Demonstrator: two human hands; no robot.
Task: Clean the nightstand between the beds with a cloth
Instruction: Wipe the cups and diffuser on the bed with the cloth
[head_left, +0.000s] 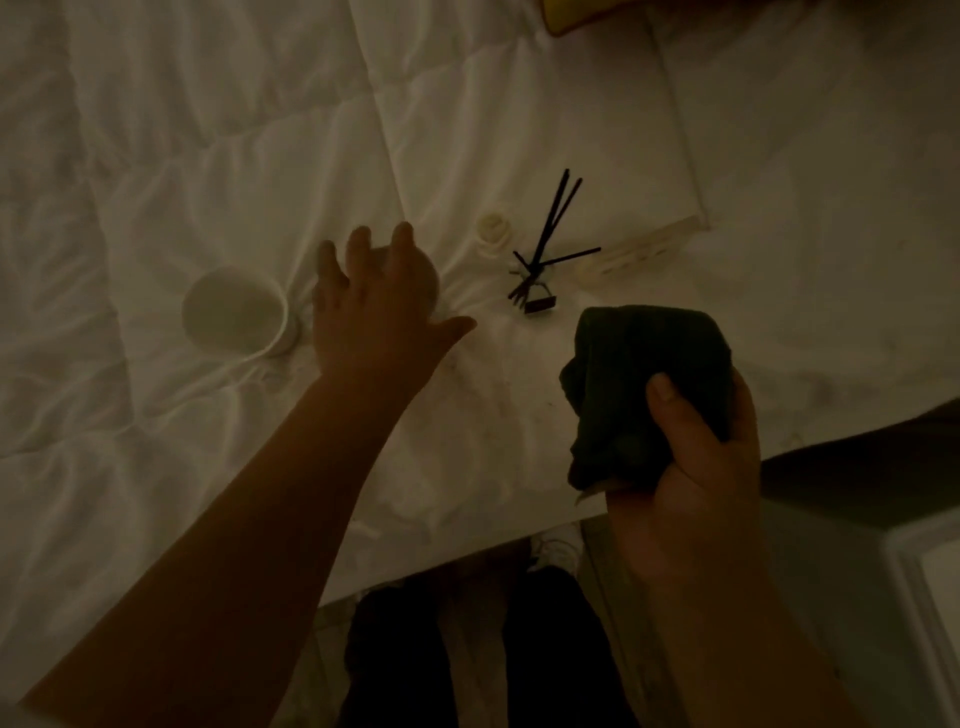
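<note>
The left hand (371, 306) reaches over a round pale object (423, 278) that is mostly hidden beneath it, fingers spread and loose; I cannot tell whether they touch it. The right hand (696, 467) is clamped round a bunched dark green cloth (644, 384), held above the near edge of the bed.

The risk lies in the soft footing. A white cylindrical ceramic cup (236, 312) lies tilted on the white quilted duvet (208, 156), just beside the left hand. Nearby is a small glass reed diffuser with black sticks (540, 270). A careless press on the duvet could probably tip it and spill oil onto the linen.

The room is dim. A small white ribbed jar (493, 234) and a long cream object (639, 249) lie further in. Dark trousers and floor show below the near edge. The nightstand is not surely in view.
</note>
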